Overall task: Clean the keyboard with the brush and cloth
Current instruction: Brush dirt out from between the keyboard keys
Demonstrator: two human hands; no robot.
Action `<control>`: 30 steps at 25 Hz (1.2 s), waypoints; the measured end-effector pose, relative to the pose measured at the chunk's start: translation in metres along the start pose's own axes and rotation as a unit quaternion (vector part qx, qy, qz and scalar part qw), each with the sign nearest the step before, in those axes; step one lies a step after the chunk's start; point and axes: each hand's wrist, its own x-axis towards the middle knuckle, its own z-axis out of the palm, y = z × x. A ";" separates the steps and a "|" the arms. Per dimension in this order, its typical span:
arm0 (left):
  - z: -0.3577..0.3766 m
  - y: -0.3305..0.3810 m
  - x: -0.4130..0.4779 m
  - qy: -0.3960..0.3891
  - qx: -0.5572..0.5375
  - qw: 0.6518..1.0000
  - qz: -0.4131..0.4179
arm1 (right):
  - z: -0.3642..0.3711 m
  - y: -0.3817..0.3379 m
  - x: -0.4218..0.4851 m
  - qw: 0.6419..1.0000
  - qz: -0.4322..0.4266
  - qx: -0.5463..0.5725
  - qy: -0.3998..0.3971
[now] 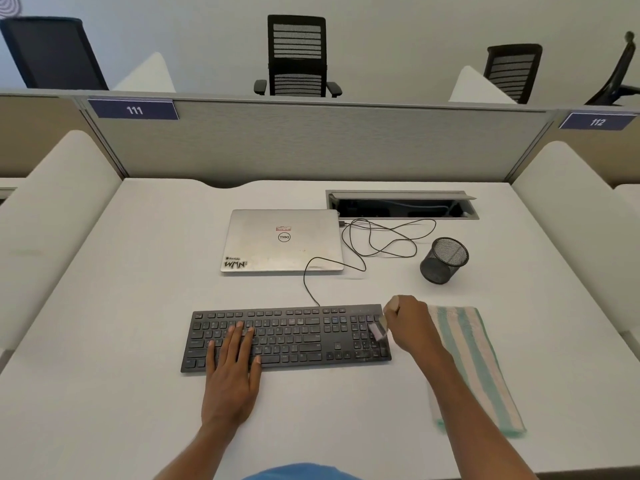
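Brush [377,330] blurred in right hand [408,323]; cloth [478,368] partly behind forearm.

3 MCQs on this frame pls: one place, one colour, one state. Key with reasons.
1. Where is the folded teal-and-cream striped cloth?
A) on a chair
B) on the white desk, right of the black keyboard
C) in the mesh cup

2. What colour is the closed laptop behind the keyboard?
A) red
B) black
C) silver

3. What is the right hand doing?
A) gripping the small brush at the number-pad end
B) resting flat on the desk
C) holding the cloth

Key:
1 B, the cloth lies flat beside the keyboard's right end.
2 C, its lid is silver metal.
3 A, the fingers curl round the brush above the right-hand keys.
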 end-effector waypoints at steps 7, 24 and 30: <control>0.000 0.000 0.000 -0.001 0.005 1.000 0.000 | 0.007 -0.001 -0.016 0.998 0.009 -0.054 -0.036; 0.001 0.001 0.001 0.004 0.004 1.000 0.002 | 0.002 -0.006 -0.020 1.000 0.003 0.017 0.026; 0.001 0.000 0.001 0.004 0.003 1.000 0.002 | 0.002 -0.003 -0.023 1.000 -0.005 -0.012 -0.028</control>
